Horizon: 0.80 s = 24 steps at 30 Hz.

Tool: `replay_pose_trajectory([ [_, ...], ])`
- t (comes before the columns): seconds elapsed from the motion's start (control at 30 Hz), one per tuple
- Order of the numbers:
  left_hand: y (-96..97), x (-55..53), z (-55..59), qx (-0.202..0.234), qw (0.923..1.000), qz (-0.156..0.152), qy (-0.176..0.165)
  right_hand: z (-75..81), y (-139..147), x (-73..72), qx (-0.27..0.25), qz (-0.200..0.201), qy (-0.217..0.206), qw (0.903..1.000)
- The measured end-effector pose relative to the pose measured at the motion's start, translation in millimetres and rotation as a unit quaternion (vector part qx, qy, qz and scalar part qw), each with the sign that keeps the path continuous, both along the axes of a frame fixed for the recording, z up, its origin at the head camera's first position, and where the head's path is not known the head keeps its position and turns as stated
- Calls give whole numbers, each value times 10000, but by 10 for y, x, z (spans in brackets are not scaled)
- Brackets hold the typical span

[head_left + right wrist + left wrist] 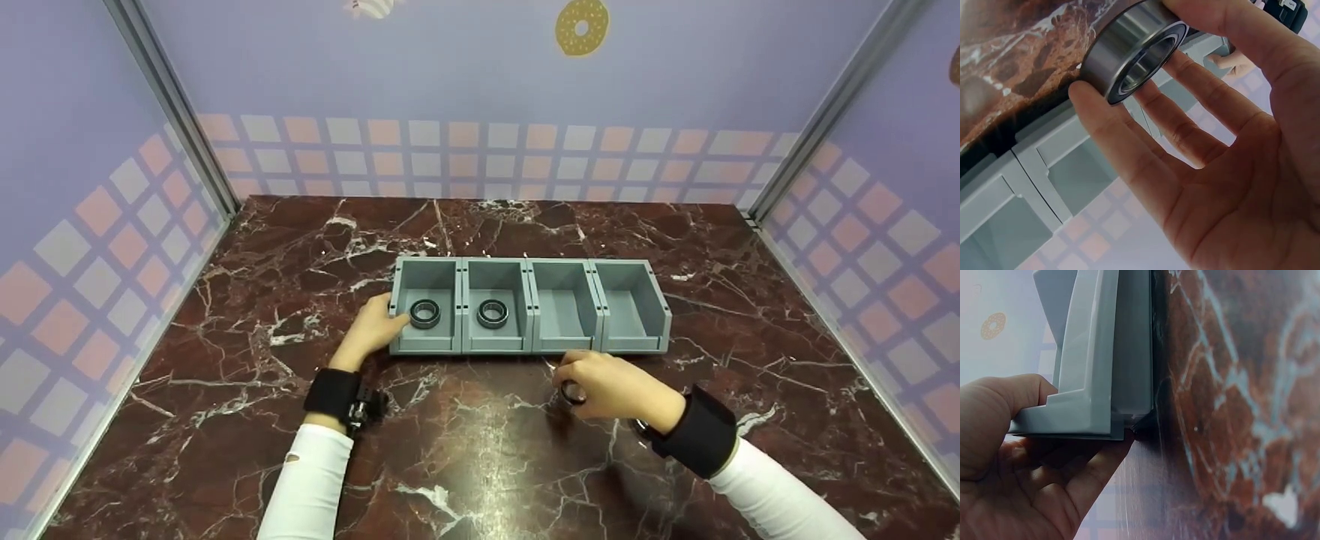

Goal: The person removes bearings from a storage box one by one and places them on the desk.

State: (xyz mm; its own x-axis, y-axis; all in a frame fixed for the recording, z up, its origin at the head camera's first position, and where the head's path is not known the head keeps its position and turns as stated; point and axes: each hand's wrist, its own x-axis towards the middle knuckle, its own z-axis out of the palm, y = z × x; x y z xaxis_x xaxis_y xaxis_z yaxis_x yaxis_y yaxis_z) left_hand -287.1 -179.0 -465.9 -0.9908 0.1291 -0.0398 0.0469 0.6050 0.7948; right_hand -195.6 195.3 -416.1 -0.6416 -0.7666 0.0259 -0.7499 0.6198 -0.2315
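Right grip pinches a bearing above the surface; left grip, fingers curled, holds the tray's end.

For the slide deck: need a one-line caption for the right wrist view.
Right hand pinches a steel bearing between thumb and fingers, above the grey bins on the marble table.
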Motion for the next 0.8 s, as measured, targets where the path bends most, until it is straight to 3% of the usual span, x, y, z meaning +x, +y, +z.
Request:
replay_pose_trajectory([
  [0.13, 1, 1, 5, -44, 10000, 26, 73, -19, -5, 27, 50, 29, -62, 10000],
  [0.33, -6, 16, 22, 22, 9998, -9, -212, -29, -13, 60, 178, -63, -149, 9997],
  [0.8, -10, -5, -2, -35, 10000, 12, -25, -167, -8, 101, 66, 108, 26, 9999],
])
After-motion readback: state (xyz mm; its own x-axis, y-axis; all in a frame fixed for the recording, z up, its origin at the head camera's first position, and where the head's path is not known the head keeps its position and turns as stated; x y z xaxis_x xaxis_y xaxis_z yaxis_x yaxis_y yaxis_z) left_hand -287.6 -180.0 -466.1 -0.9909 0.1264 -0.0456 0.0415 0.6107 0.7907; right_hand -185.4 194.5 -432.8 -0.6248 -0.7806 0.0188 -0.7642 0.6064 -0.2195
